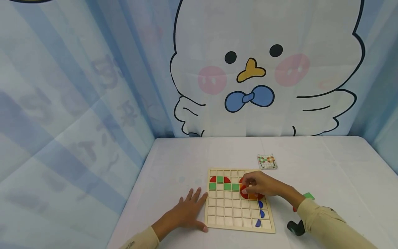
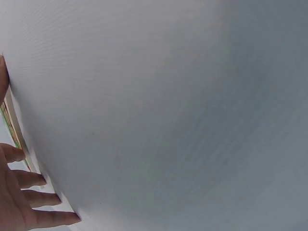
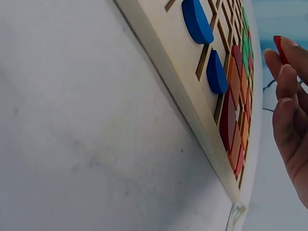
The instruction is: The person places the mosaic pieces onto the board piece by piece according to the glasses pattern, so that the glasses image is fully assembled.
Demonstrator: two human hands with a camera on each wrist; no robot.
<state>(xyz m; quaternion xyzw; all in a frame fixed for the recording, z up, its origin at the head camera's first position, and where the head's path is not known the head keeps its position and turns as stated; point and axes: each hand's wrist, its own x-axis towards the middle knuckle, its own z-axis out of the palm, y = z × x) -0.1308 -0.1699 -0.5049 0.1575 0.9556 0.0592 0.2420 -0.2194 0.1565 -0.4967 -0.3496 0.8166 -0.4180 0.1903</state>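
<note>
A wooden grid board (image 1: 219,211) lies on the table, with green squares (image 1: 227,186), red rounded pieces and orange pieces in its upper rows. Blue half-round pieces (image 1: 262,214) sit down its right side, some tilted in the right wrist view. My right hand (image 1: 262,183) is over the board's upper right part. Between its thumb and fingertip it pinches a small red piece (image 3: 278,49), held off the board in the right wrist view. With fingers spread, my left hand (image 1: 188,211) rests on the table along the board's left edge. The right hand hides some pieces beneath it.
Behind the board lies a small pattern card (image 1: 267,162). Right of the board, a green piece (image 1: 309,196), a bit of red and a dark object (image 1: 296,228) lie beside and partly behind my right sleeve. A printed curtain (image 1: 248,121) hangs behind the white table (image 1: 180,155).
</note>
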